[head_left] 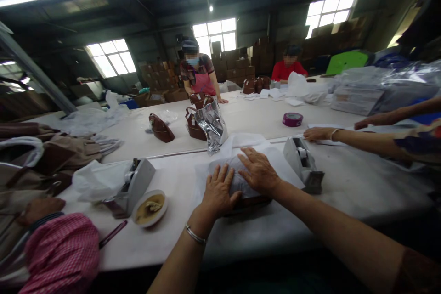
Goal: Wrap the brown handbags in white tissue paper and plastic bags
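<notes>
White tissue paper (241, 170) covers most of a brown leather item (255, 202) at the near edge of the white table. My left hand (220, 193) lies on the paper's left side with its fingers spread. On the right side of the paper my right hand (260, 172) rests, fingers apart. Neither hand grips anything. A grey tape dispenser (303, 165) stands right of the paper and another dispenser (132, 188) stands to the left. The underside of the brown item is hidden.
A white bowl (150, 209) with yellowish liquid and a pen (113, 234) lie left. Beyond are brown bags (196, 126), silver foil (212, 124) and purple tape (292, 119). Other people's hands (322, 134) work at right; a checked sleeve (64, 252) is at left.
</notes>
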{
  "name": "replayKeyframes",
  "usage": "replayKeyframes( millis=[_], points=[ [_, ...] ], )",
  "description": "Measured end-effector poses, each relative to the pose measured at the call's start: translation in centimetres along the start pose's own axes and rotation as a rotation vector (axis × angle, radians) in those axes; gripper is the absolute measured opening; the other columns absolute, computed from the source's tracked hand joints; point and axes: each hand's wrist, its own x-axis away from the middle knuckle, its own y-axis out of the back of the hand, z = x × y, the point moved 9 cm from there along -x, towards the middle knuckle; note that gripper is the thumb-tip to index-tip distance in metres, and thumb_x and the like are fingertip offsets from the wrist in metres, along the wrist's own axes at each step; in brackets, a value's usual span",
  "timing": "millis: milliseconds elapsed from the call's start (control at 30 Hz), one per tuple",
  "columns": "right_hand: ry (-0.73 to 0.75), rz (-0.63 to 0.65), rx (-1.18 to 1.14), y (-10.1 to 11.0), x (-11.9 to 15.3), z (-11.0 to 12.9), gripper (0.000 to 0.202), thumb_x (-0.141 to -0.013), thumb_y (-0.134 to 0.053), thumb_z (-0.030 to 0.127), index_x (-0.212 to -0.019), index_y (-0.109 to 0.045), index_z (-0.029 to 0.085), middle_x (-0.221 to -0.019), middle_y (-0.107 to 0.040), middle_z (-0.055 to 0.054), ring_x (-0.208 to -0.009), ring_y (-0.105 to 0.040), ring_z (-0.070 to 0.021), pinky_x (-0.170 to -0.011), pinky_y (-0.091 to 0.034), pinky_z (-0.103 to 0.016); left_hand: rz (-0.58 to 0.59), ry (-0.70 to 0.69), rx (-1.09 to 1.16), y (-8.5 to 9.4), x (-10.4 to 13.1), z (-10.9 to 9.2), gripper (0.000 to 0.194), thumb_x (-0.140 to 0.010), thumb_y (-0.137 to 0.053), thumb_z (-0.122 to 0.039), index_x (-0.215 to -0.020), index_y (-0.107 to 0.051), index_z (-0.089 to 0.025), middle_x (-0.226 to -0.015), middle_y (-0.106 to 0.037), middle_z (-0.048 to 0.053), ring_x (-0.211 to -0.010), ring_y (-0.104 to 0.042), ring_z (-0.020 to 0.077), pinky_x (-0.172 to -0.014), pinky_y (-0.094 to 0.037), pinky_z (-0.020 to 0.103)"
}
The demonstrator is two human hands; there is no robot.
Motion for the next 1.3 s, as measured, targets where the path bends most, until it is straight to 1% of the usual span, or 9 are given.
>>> replayKeyframes(
  millis=[67,167,300,433,533,667,1033,1167,1300],
  points=[
    [0.131,0.059,-0.026,-1.5,0.6,2.6,0.058,-0.097,-0.045,0.044,-0.151,-0.039,0.022,-0.160,-0.036,-0.010,-0.149,-0.025,-0.0331,-0.119,-0.020,-0.054,-0.029,-0.005,0.006,0.0,0.0,0.0,0.081,-0.085,-0.060,-0.046,-0.154,-0.027,-0.021,-0.164,-0.026,0.012,-0.151,-0.019,0.0405,-0.115,-0.030,0.066],
    [0.107,0.129,-0.038,-3.7,1.5,3.0,0.062,-0.097,-0.045,0.045,-0.154,-0.033,0.024,-0.160,-0.036,-0.007,-0.150,-0.025,-0.0321,-0.120,-0.016,-0.055,-0.151,-0.007,-0.006,0.7,1.4,-0.6,0.071,-0.086,-0.059,-0.037,-0.150,-0.037,-0.017,-0.159,-0.038,0.013,-0.148,-0.029,0.0369,-0.116,-0.031,0.063],
    [0.095,0.142,-0.040,-4.2,2.0,2.1,0.064,-0.097,-0.044,0.049,-0.154,-0.032,0.022,-0.163,-0.028,-0.007,-0.151,-0.020,-0.0329,-0.121,-0.014,-0.056,-0.400,-0.230,-0.020,1.0,7.6,-4.8,0.041,-0.091,-0.053,-0.025,-0.131,-0.057,-0.019,-0.139,-0.061,0.011,-0.138,-0.047,0.0270,-0.120,-0.031,0.050],
    [0.102,0.162,-0.035,-3.8,1.6,2.3,0.067,-0.096,-0.047,0.050,-0.154,-0.031,0.022,-0.163,-0.028,-0.007,-0.151,-0.020,-0.0330,-0.121,-0.013,-0.056,-0.423,-0.470,-0.016,-2.6,14.8,-8.6,0.029,-0.091,-0.057,-0.032,-0.119,-0.064,-0.026,-0.118,-0.073,0.003,-0.118,-0.061,0.0219,-0.121,-0.030,0.044],
    [0.112,0.179,-0.026,-3.9,1.2,2.7,0.066,-0.096,-0.047,0.051,-0.153,-0.033,0.022,-0.163,-0.030,-0.008,-0.150,-0.021,-0.0333,-0.120,-0.014,-0.057,-0.433,-0.464,-0.102,-5.4,17.2,-8.8,0.028,-0.093,-0.051,-0.022,-0.117,-0.064,-0.027,-0.115,-0.074,0.001,-0.116,-0.062,0.0208,-0.122,-0.026,0.044],
    [0.108,0.192,-0.011,-4.1,1.0,2.8,0.066,-0.096,-0.045,0.052,-0.153,-0.033,0.022,-0.163,-0.030,-0.007,-0.150,-0.021,-0.0333,-0.120,-0.014,-0.058,-0.461,-0.409,-0.148,-6.4,17.3,-7.7,0.036,-0.092,-0.043,-0.010,-0.117,-0.064,-0.026,-0.115,-0.074,0.002,-0.119,-0.060,0.0206,-0.122,-0.025,0.044],
    [0.090,0.234,0.018,-4.0,1.1,2.8,0.066,-0.096,-0.042,0.053,-0.154,-0.031,0.021,-0.164,-0.028,-0.007,-0.151,-0.019,-0.0317,-0.121,-0.014,-0.055,-0.467,-0.334,0.129,-4.9,15.6,-6.8,0.028,-0.096,-0.038,-0.015,-0.084,-0.063,-0.022,-0.087,-0.067,0.003,-0.093,-0.059,0.0199,-0.100,-0.039,0.044],
    [0.090,0.244,0.019,-4.0,1.1,2.8,0.066,-0.097,-0.040,0.053,-0.154,-0.031,0.021,-0.164,-0.027,-0.007,-0.151,-0.019,-0.0321,-0.121,-0.013,-0.055,-0.234,-0.208,0.271,-4.6,14.4,-6.0,0.018,-0.093,-0.048,-0.019,-0.082,-0.061,-0.022,-0.088,-0.067,0.004,-0.085,-0.058,0.0202,-0.080,-0.042,0.036],
    [0.089,0.254,0.020,-4.1,1.0,2.8,0.066,-0.097,-0.040,0.054,-0.154,-0.031,0.022,-0.164,-0.027,-0.007,-0.151,-0.018,-0.0321,-0.121,-0.012,-0.055,0.036,0.018,0.453,-3.9,12.9,-4.6,0.010,-0.087,-0.052,-0.018,-0.084,-0.061,-0.021,-0.084,-0.069,0.006,-0.081,-0.061,0.0208,-0.074,-0.043,0.033]
  ],
)
